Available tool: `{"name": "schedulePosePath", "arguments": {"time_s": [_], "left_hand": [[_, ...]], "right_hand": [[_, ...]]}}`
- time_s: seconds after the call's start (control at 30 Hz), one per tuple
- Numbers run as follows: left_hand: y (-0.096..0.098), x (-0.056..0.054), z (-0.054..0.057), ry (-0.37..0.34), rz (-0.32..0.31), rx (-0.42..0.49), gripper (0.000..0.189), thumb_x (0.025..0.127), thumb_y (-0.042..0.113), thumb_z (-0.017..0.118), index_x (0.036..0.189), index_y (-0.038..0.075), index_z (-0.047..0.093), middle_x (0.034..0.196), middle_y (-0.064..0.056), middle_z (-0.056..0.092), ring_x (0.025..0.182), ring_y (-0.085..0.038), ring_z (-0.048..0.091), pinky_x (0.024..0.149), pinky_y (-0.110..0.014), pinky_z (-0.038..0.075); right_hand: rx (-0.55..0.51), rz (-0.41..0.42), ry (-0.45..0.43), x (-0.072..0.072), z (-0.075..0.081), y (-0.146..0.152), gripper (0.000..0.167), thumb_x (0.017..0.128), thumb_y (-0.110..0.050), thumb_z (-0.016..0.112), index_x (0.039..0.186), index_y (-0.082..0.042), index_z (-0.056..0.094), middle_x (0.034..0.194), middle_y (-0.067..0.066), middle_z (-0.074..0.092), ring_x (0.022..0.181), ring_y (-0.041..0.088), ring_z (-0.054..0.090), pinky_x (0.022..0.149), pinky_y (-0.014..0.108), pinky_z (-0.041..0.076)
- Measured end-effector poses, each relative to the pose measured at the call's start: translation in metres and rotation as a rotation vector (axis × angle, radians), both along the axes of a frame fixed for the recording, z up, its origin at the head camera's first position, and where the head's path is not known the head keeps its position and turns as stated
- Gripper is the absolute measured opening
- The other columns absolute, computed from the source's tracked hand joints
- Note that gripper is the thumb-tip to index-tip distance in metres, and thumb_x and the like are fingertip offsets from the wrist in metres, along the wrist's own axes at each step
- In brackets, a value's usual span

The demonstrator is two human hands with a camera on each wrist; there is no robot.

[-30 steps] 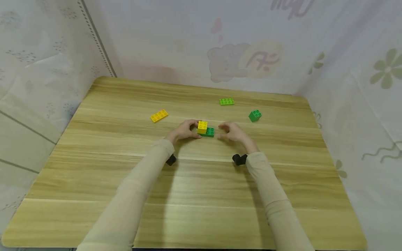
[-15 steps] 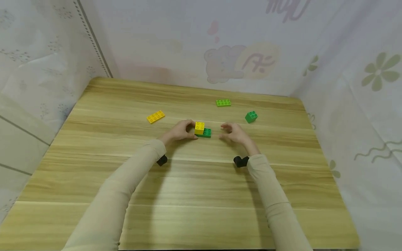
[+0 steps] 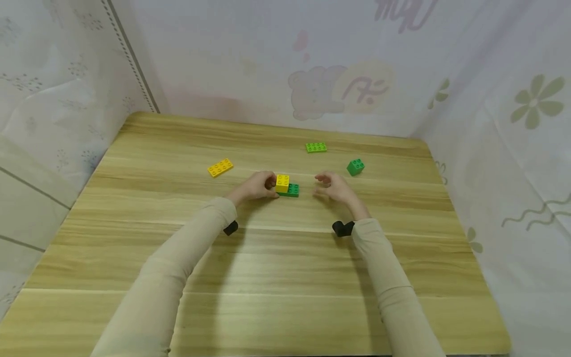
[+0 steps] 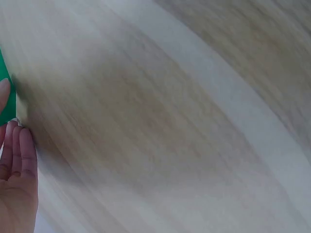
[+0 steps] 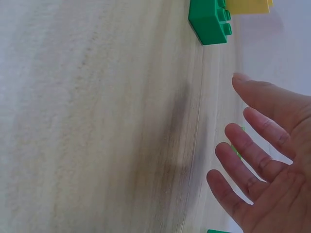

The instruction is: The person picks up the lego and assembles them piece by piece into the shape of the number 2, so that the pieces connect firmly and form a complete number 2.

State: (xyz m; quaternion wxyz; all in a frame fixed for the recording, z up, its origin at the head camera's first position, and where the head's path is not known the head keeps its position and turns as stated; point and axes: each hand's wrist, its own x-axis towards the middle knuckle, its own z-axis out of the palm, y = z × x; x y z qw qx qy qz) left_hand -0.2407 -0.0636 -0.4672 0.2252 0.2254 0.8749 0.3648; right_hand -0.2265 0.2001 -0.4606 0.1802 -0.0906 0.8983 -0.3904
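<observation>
A yellow block [image 3: 282,183] sits on the left end of a longer green building block [image 3: 293,190] at the middle of the table. My left hand [image 3: 256,185] holds the stack's left end, thumb on the near side and fingers on the far side. In the left wrist view, the thumb and fingertips lie against the green block at the left edge. Off the stack's right end, my right hand [image 3: 334,188] is apart from it with fingers spread and nothing held. The right wrist view shows its open palm below the stacked blocks.
A flat yellow block [image 3: 220,168] lies to the left. Behind the hands is a flat light green block [image 3: 316,148], and a tall green block [image 3: 355,167] stands beyond my right hand. Patterned cloth surrounds the wooden table [image 3: 285,297] at its back and sides.
My right hand has drawn back a little to the right, widening its gap to the stack. The left hand keeps its place at the blocks. The head view has shifted slightly.
</observation>
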Motion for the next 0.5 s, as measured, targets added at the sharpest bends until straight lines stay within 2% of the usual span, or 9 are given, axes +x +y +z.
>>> {"name": "schedulePosePath", "arguments": {"time_s": [0.5], "left_hand": [[-0.002, 0.003, -0.012, -0.034, 0.057, 0.095, 0.038, 0.078, 0.010, 0.071, 0.108, -0.004, 0.052, 0.103, -0.015, 0.054, 0.095, -0.022, 0.048, 0.089, -0.033, 0.043]], "right_hand": [[-0.033, -0.094, 0.048, -0.020, -0.001, 0.000, 0.048, 0.088, -0.021, 0.060, 0.131, -0.003, 0.045, 0.134, 0.017, 0.046, 0.124, 0.033, 0.041, 0.103, 0.047, 0.036]]}}
